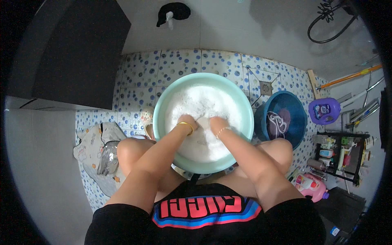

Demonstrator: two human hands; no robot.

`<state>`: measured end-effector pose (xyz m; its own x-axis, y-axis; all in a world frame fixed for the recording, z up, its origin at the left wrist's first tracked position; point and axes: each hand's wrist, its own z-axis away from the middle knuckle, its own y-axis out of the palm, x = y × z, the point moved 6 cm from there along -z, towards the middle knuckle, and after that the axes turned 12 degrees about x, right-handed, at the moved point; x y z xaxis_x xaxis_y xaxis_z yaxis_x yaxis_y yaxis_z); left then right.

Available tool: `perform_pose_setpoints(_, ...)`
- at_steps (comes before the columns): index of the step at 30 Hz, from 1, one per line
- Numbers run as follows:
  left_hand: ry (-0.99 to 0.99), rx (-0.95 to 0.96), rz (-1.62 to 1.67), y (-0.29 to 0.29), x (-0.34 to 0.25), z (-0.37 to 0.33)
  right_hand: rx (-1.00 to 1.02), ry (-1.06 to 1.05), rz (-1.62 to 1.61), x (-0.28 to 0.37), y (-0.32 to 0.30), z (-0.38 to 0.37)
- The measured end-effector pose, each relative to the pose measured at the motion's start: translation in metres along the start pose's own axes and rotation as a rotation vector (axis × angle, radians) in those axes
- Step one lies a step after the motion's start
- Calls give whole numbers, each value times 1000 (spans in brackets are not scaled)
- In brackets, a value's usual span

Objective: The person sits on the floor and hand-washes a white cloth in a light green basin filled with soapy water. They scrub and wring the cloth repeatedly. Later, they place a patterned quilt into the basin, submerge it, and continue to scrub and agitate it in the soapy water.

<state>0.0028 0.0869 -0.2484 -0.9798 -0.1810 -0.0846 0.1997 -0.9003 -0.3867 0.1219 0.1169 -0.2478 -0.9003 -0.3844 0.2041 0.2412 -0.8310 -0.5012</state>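
A pale mint-green round basin [245,122] full of white suds stands in front of me, between my knees. Both my hands reach down into the foam near its middle, a short gap apart. My left hand [188,120], with a gold bangle at the wrist, is sunk to the knuckles. Beside it my right hand [218,123], wearing a thin bracelet, dips in as well. Foam hides the fingers of both. A pale, wet-looking patch [203,122], perhaps cloth, shows between the hands; I cannot tell whether either grips it.
At right stands a dark blue bucket [300,122] with dark cloth inside, near a floor drain [266,87]. Beyond are a purple jug [324,111], a black rack [343,157] of bottles and a pink bottle [312,187]. A patterned cloth [96,151] lies left, below a dark cabinet [77,53].
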Motion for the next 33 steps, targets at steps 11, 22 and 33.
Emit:
perform_pose_setpoints(11, 1179, 199, 2017, -24, -12, 25, -871, -550, -567, 86, -60, 131)
perform_pose_setpoints(22, 573, -163, 1493, -30, -18, 78, -881, -172, -282, 17, -86, 73)
perform_pose_setpoints(33, -94, -191, 89, -18, 25, 61, -170, -18, -34, 20, -33, 49)
